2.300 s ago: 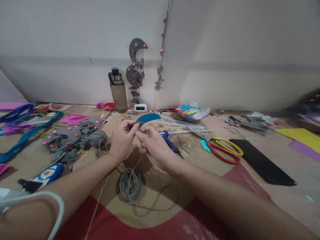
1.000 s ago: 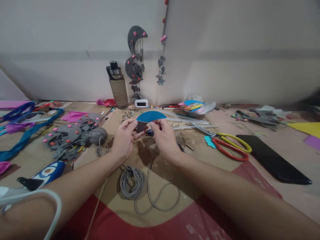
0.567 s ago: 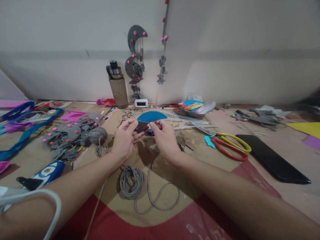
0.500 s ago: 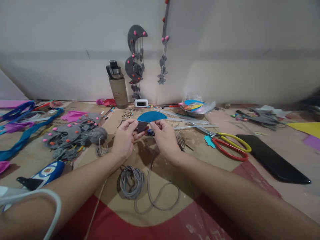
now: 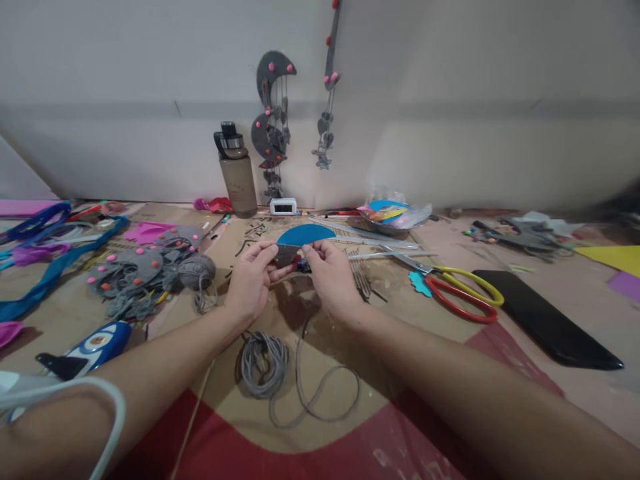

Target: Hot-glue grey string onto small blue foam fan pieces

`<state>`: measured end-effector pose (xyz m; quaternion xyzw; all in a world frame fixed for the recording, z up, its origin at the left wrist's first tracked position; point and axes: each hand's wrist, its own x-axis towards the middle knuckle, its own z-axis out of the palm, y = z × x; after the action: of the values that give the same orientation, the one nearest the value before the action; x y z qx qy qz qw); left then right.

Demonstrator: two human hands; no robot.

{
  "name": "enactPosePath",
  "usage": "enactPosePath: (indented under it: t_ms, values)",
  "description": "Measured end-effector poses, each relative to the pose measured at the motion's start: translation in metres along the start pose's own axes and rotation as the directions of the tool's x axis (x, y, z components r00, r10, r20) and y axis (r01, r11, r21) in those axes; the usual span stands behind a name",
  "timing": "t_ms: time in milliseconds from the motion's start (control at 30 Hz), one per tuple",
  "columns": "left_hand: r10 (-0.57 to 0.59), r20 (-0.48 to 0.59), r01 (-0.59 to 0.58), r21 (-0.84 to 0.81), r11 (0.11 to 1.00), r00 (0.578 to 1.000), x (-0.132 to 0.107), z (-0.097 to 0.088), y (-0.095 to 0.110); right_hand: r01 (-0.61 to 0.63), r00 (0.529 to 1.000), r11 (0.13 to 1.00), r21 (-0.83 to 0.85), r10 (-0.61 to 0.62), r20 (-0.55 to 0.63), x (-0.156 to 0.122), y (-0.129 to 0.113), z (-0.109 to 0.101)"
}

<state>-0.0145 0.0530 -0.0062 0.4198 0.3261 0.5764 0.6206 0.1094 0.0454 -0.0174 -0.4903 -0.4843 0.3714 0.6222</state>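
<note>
Between the fingers of my left hand (image 5: 253,277) is a small dark grey piece (image 5: 287,255), pinched with the thumb on top. The thumb and fingers of my right hand (image 5: 327,273) close on its right edge. Just beyond the fingertips shows a blue half-round piece (image 5: 306,233); whether the hands touch it I cannot tell. Below my hands lies a coil of grey cord (image 5: 265,365), and a loose loop of cord (image 5: 329,419) beside it runs up toward my right hand. A small dark blue thing (image 5: 303,265) shows between the hands, its kind unclear.
Scissors (image 5: 463,293) and a black slab (image 5: 547,319) lie to the right. A glue bottle (image 5: 97,347), grey felt pieces with pompoms (image 5: 140,267) and a yarn ball (image 5: 197,273) are left. A water bottle (image 5: 237,180) and a dish (image 5: 395,217) stand behind.
The grey piece is tilted slightly differently between my fingers, and its surface looks lighter. Both hands stay in nearly the same place; the whole view has shifted a little.
</note>
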Motion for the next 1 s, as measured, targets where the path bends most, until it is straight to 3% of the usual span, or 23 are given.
enactPosePath:
  t_ms: [367,700,1000]
  values:
    - [0.015,0.013,-0.015,-0.003,1.0,1.0,0.0003,-0.0015,-0.0001,-0.008,1.0,0.999,0.037,0.008,0.009,-0.0012,0.0004,0.001]
    - [-0.099,-0.012,0.098,-0.064,0.993,0.995,0.0059,-0.0043,-0.0022,-0.031,0.999,0.999,0.01,0.031,0.024,-0.0041,-0.0045,0.003]
    - [-0.184,0.031,0.186,-0.105,0.977,0.982,0.0077,-0.0058,0.0002,-0.056,0.995,0.994,0.092,0.048,0.092,-0.0058,-0.0069,0.0038]
